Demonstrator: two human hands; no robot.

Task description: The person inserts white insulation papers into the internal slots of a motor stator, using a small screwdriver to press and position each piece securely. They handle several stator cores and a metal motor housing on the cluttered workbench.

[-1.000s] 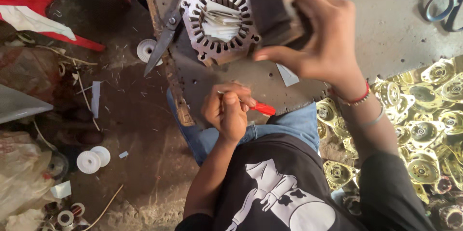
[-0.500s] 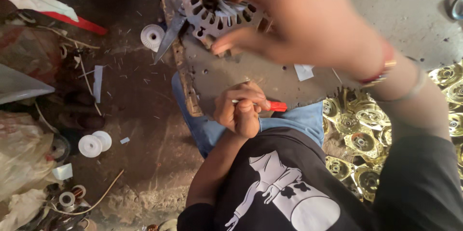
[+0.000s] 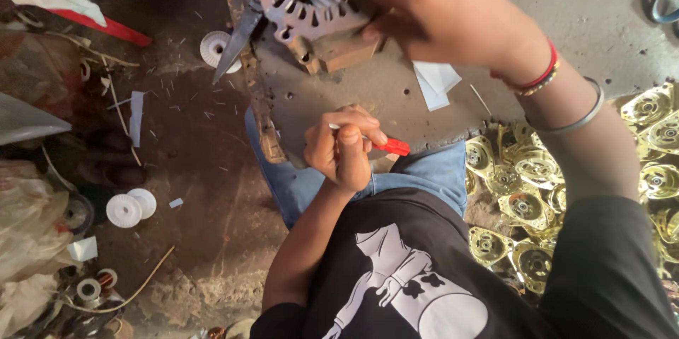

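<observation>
My right hand (image 3: 438,6) grips a round rusty-brown motor stator (image 3: 311,20) with slotted inner teeth, which rests tilted on a worn metal work plate (image 3: 368,98) at the top of the view. My fingers cover the stator's right side. Below it, my left hand (image 3: 346,144) is closed on a thin tool with a red handle (image 3: 392,146), held above my knee and the plate's near edge, apart from the stator. Red thread and metal bangles circle my right wrist.
Scissors (image 3: 237,35) hang off the plate's left edge beside a white spool (image 3: 212,47). White paper pieces (image 3: 435,81) lie on the plate. Several gold-coloured metal housings (image 3: 516,190) are heaped at right. White spools (image 3: 131,206) and scraps litter the dirt floor at left.
My right hand has come down over the stator and tilted it, and both now sit higher and larger in view. My left hand has kept hold of the red-handled tool, nearly still.
</observation>
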